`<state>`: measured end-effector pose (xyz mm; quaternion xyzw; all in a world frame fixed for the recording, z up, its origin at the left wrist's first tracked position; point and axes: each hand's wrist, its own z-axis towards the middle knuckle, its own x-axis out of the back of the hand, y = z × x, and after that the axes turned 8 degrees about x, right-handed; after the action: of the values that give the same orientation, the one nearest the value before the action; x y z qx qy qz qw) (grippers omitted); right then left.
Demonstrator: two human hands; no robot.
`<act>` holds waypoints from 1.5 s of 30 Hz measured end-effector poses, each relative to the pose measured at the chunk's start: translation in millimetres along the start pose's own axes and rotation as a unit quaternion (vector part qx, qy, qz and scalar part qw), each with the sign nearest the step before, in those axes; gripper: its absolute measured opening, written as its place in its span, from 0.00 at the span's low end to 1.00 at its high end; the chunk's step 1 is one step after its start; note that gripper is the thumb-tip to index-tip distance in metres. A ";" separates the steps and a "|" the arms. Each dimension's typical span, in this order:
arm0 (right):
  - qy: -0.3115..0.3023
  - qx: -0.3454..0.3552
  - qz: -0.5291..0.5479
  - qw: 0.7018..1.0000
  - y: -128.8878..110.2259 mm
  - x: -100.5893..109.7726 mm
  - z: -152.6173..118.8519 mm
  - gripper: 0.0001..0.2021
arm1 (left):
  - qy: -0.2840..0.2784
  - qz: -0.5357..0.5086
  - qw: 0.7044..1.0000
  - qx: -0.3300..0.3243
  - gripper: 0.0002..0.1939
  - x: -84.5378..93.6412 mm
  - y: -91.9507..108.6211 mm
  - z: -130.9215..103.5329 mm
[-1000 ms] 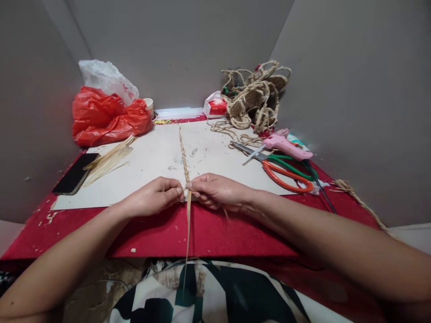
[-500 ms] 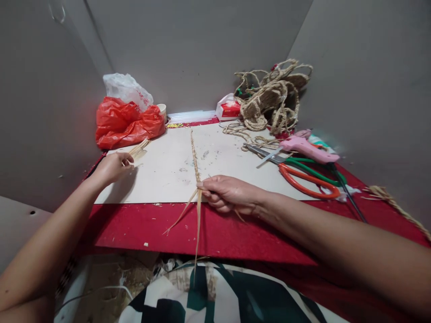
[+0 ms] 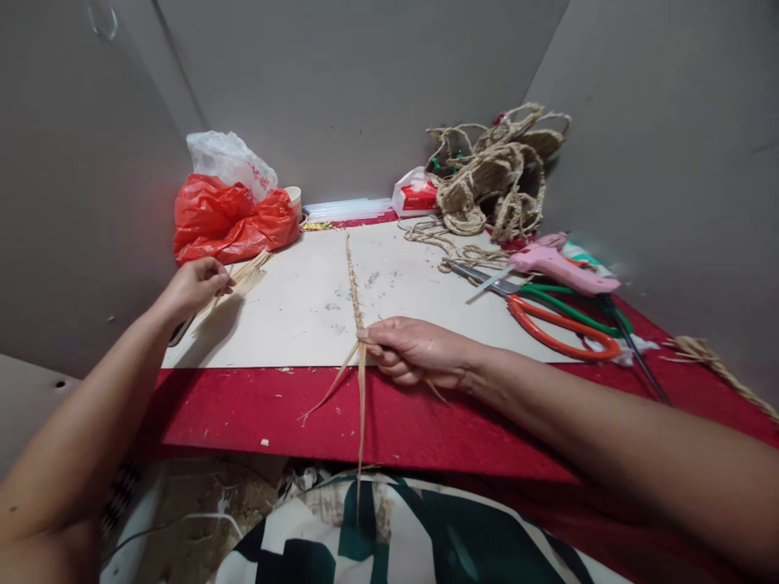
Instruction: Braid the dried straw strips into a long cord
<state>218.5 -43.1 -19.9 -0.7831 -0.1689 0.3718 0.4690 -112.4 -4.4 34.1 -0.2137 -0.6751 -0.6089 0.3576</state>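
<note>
A narrow straw braid [image 3: 352, 280] runs lengthwise over the white board. At its near end my right hand [image 3: 417, 350] is closed, pinching the braid between thumb and fingers. Loose straw strands [image 3: 362, 405] hang from that grip, one toward my lap and one slanting left; another end pokes out under the hand. On the left, my left hand [image 3: 200, 285] is closed in a pinch beside a bundle of pale straw strips [image 3: 251, 269]. What sits between those fingertips is too small to make out.
Orange-handled scissors [image 3: 563, 328] and a pink glue gun [image 3: 557, 266] lie on the right. Coiled straw rope [image 3: 496, 182] is heaped behind them, near a tissue pack [image 3: 415, 193]. A red plastic bag [image 3: 234, 219] stands at back left. Red cloth [image 3: 243, 405] covers the table's front.
My left hand has moved slightly left and away from me, and its fingers have come together in a pinch. My right hand still grips the braid in the same place.
</note>
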 end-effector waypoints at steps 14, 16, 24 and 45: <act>-0.022 0.000 0.011 1.000 2.3 2.2 2.3 0.15 | 0.146 0.277 0.950 -0.018 0.15 -5.3 7.9 13.9; -0.025 0.001 0.011 1.000 2.9 3.1 2.7 0.15 | 0.140 0.333 0.931 -0.044 0.14 -20.2 10.8 18.0; -0.021 0.001 0.010 1.000 1.1 2.0 1.7 0.15 | 0.046 0.416 0.908 -0.039 0.15 -51.2 17.2 40.6; -0.015 -0.002 -0.014 1.000 -0.8 0.4 1.4 0.17 | -0.324 -0.219 0.920 0.035 0.11 -87.1 73.7 -65.6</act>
<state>217.8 -41.6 -19.7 -0.7761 -0.1876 0.3766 0.4697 12.4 -43.3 18.9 -0.2331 -0.8050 -0.5454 -0.0160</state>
